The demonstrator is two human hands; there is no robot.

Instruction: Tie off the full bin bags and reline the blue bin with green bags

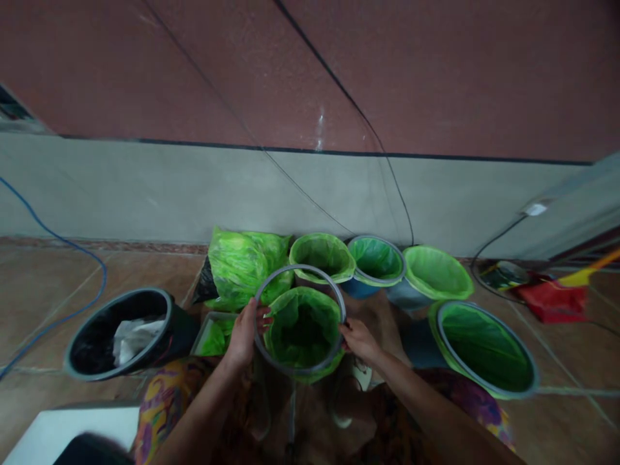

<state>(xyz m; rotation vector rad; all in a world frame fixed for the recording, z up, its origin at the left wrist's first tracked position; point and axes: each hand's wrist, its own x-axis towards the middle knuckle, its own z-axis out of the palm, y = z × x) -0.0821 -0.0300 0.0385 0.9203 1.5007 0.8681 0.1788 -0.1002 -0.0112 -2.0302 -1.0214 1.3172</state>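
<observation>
Between my two hands is a grey ring-shaped bin rim (301, 266), held tilted over a bin lined with a green bag (310, 303). My left hand (248, 329) grips the ring's left side, its fingers curled through from outside. On the right side, my right hand (358, 337) pinches the ring between thumb and fingers. The green liner is folded outward over the bin's mouth inside the ring's outline. Whether the ring's lower edge touches the bin, I cannot tell.
Lined bins stand along the wall, among them one with a grey rim (376, 258). A large lined bin (484, 349) is at right, a black bin (121, 332) at left. A stuffed green bag (247, 261), a tray (198, 342), a red dustpan (555, 298) and a blue hose (99, 265) lie around.
</observation>
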